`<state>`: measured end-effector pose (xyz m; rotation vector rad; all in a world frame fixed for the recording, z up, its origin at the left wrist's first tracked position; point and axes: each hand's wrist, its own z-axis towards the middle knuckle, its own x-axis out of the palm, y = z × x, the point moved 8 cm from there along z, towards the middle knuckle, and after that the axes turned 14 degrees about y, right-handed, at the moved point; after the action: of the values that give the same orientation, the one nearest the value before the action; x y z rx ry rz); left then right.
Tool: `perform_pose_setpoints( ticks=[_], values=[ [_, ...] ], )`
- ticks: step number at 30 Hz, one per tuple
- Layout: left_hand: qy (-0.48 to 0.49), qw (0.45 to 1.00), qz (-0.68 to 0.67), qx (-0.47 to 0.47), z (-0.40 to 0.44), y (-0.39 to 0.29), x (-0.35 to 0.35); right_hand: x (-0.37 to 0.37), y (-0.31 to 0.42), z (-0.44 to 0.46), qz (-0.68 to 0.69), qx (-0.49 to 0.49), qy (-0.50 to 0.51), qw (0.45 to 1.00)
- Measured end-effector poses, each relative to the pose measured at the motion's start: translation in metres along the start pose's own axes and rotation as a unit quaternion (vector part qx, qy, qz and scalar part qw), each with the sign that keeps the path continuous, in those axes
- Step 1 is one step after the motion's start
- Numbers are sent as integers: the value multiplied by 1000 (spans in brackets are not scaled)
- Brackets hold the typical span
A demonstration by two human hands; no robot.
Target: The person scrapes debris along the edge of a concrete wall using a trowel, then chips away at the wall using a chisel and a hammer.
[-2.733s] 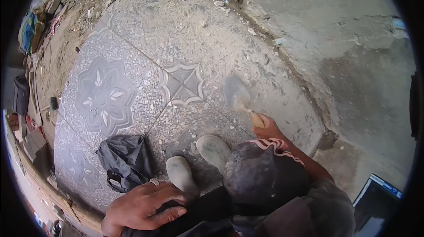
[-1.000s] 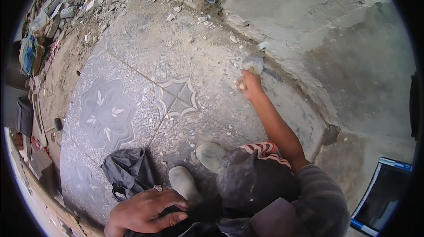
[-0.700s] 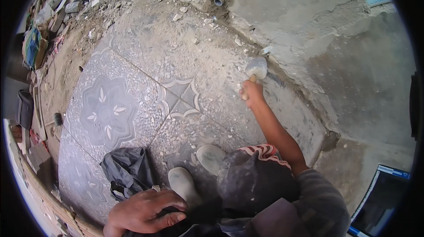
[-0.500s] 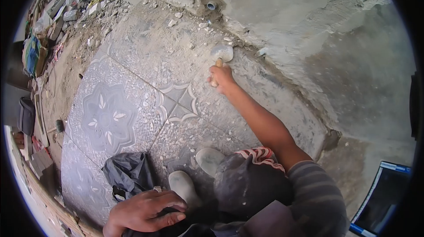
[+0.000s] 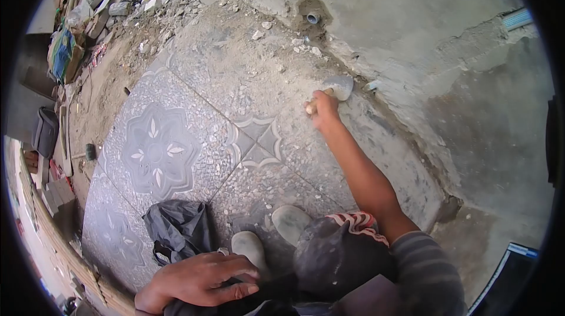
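My right hand (image 5: 325,109) is closed around the wooden handle of a trowel (image 5: 339,87). The trowel's grey blade lies low over the dusty floor, close to the foot of the wall and just left of a small pale-blue pipe stub (image 5: 374,85). My left hand (image 5: 203,279) rests near my knee at the bottom of the view, holding nothing, its fingers loosely bent and apart. Beyond it, a crumpled black plastic bag (image 5: 179,226) lies on the patterned floor tiles (image 5: 156,151).
Rubble and rubbish (image 5: 112,4) are heaped at the upper left. A pipe end (image 5: 312,18) protrudes at the chipped base of the concrete wall (image 5: 412,16). A black-headed mallet (image 5: 90,152) lies at the left. A dark panel with a blue-white edge (image 5: 506,280) stands lower right.
My right hand has moved the trowel rightward along the wall base, nearer the small pipe stub, and its blade has turned to the right. The view has shifted slightly. My left hand stays put.
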<state>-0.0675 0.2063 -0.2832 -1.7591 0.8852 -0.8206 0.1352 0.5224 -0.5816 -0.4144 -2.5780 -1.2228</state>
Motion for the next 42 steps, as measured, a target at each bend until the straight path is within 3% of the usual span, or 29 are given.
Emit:
perform_pose_setpoints(
  ticks=[6, 11, 15, 18, 20, 21, 22, 23, 24, 27, 31, 33, 36, 39, 42],
  values=[
    [39, 999, -18, -31, 3, 7, 2, 129, -39, 95, -124, -46, 23, 991],
    [19, 999, -27, -27, -1, 0, 1, 213, -27, 62, -137, 30, 171, 975],
    [-5, 999, -31, -15, -4, -3, -3, 183, -43, 30, -141, 56, 235, 960],
    [-18, 1000, -14, -2, -3, -1, -8, 113, -13, -42, -202, -9, 122, 972],
    [-10, 1000, -3, -15, -3, 2, -8, 51, -5, -38, -368, -52, 59, 926],
    [-9, 1000, -5, -17, -3, 4, -9, 23, 6, -36, -520, -125, 17, 845],
    [-6, 1000, -6, -19, -3, 5, -11, 19, 26, -56, -638, -130, -26, 759],
    [-3, 1000, -7, -19, -3, 6, -12, 9, 35, -64, -683, -127, -52, 718],
    [-3, 1000, -8, -18, -3, 7, -13, 2, 43, -65, -708, -71, -69, 699],
    [-7, 1000, -10, -8, -5, 8, -16, 0, 52, -52, -765, -56, -80, 636],
    [-10, 1000, -19, -6, -9, 11, -14, 44, 32, -24, -760, -70, -50, 645],
    [2, 1000, -17, -9, -8, 9, -14, 71, 15, -17, -730, -97, -56, 675],
    [22, 999, -21, -10, -3, 3, -14, 65, 7, -10, -708, -120, -84, 691],
    [8, 1000, -24, -1, -4, 1, -14, 27, 16, -26, -671, -207, -11, 712],
    [-5, 1000, -6, -14, -7, 0, -13, -46, 4, -49, -533, -144, 18, 834]
  ],
)
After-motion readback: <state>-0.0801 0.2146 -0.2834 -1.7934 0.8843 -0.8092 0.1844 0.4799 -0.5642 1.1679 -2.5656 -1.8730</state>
